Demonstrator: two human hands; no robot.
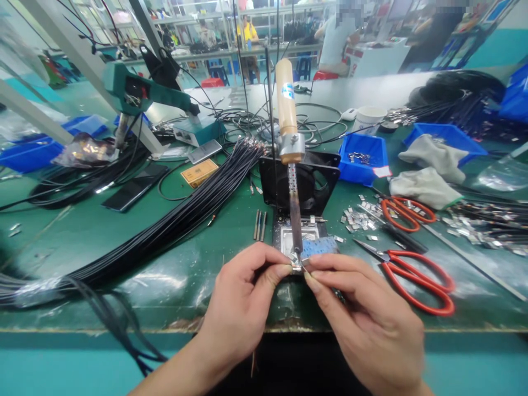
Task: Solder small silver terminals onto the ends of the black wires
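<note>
Bench work at a green table (61, 242), both hands meeting near its front edge. Left hand (237, 294): thumb and forefinger pinched on a small metal piece (296, 269), other fingers curled. Right hand (371, 313): thumb and first fingers drawn narrow at the piece's right side; what exactly they grip is too small to tell. The metal piece sits between the two sets of fingertips, just by the lower end of a soldering iron (292, 179), which stands nearly upright, wooden handle topmost. Behind the fingers, a shallow metal tray (284, 237) and a blue sponge (319, 247); past these a black fan (270, 184). Left of the tray, slim metal rods (259, 225) side by side, then a long bundle of black cables (165, 228) running slantwise. Right of the hands, orange-handled scissors (416, 278) lie near; beyond them, loose metal parts (355, 220) scattered, a blue bin (357, 175) with more small parts inside, pale work gloves (424, 187) heaped farther right
</note>
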